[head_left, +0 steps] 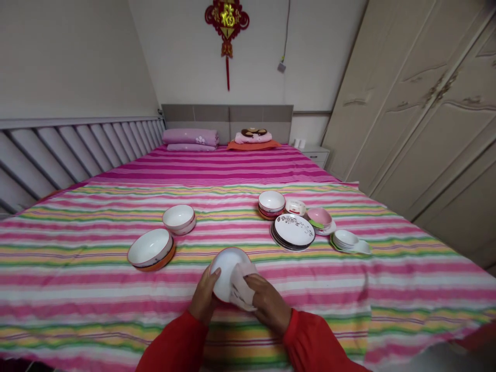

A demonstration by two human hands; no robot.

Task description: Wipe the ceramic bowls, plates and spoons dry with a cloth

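A white bowl [225, 266] with a thin red rim is tilted toward me over the striped cloth. My left hand [204, 295] grips its left edge, the thumb lying over the rim. My right hand [267, 302] is closed on a pale, thin cloth or tissue [242, 289], which lies against the right side of the bowl's inside. Most of my right fingers are hidden behind the hand and the cloth.
Stacked bowls [151, 248] and another pair [179, 218] stand at left. To the right are more bowls [272, 200], a stack of patterned plates [294, 230], a pink bowl [319, 216] and small white dishes [346, 238], all on the striped bedspread [96, 310].
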